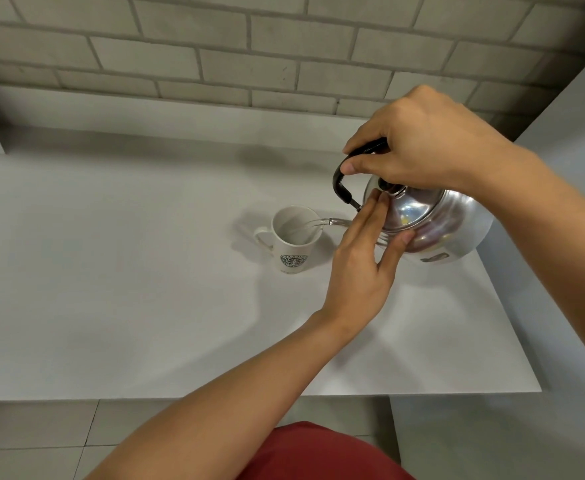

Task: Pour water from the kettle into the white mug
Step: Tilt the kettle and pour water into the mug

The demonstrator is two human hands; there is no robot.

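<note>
A shiny metal kettle [436, 223] is tilted to the left above the white counter [111, 289], its spout over a white mug [293, 240] with a green round logo. A clear stream of water runs from the spout into the mug. My right hand [419, 143] grips the kettle's black handle from above. My left hand [363, 265] lies flat against the lid, its fingers stretched out and pressing near the black knob. The mug stands upright, its handle pointing left.
A grey brick wall [249, 57] rises behind the counter. The counter's right edge [505, 306] runs close to the kettle, with a white surface beyond it. Grey floor tiles [35, 441] and a red garment [322, 455] show below the front edge.
</note>
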